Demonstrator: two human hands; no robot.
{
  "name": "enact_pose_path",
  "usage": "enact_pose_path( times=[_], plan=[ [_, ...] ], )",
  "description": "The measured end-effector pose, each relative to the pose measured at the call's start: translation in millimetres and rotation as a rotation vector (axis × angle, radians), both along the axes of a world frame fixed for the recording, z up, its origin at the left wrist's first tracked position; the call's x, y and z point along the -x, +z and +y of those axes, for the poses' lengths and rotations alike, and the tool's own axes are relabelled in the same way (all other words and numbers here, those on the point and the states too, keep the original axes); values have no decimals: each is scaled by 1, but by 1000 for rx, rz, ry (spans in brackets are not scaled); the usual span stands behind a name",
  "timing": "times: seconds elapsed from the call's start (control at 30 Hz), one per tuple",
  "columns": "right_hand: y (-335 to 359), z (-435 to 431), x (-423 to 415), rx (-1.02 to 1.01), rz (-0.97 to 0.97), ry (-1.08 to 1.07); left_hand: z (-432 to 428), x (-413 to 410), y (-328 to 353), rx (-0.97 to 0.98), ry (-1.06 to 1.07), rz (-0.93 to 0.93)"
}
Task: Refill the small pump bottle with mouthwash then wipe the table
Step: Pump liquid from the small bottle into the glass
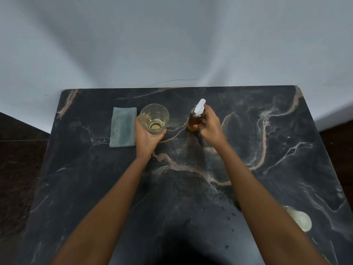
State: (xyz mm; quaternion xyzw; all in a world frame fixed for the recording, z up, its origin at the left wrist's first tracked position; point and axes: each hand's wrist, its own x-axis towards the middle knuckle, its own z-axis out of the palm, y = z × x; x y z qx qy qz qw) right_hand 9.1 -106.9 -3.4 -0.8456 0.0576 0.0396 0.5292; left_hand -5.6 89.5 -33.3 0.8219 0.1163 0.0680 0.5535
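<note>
Upright, the amber pump bottle (195, 119) with white pump is gripped by the right hand (210, 125).

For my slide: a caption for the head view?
Left hand grips a glass beside a folded cloth; right hand holds the pump bottle on a marble table.

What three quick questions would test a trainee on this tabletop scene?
1. Fill in: the folded cloth lies to the ____ of the glass.
2. True or false: nobody touches the pump bottle.
3. The left hand grips: A) cloth B) glass C) pump bottle.
Key: 1 left; 2 false, the right hand holds it; 3 B.
</note>
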Motion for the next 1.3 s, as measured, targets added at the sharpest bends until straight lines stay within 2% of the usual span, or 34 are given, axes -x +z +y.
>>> enact_pose_path(
  times=[0.43,0.7,0.8,0.93,1.07,1.3],
  plan=[
    [0,-8,-19,-37,62,184,-3,-18,-15,76,-23,-12],
    [-4,-15,-24,25,60,242,-1,-13,-18,136,-60,2],
    [-9,-16,-21,41,48,186,0,-8,-16,155,-73,-24],
    [-15,-12,-9,-67,53,29,2,6,-11,180,-61,-29],
    [-14,-9,14,-65,32,-90,1,26,-7,180,-66,-20],
    [-5,1,79,11,-46,-102,-12,76,1,192,-106,56]
  ],
)
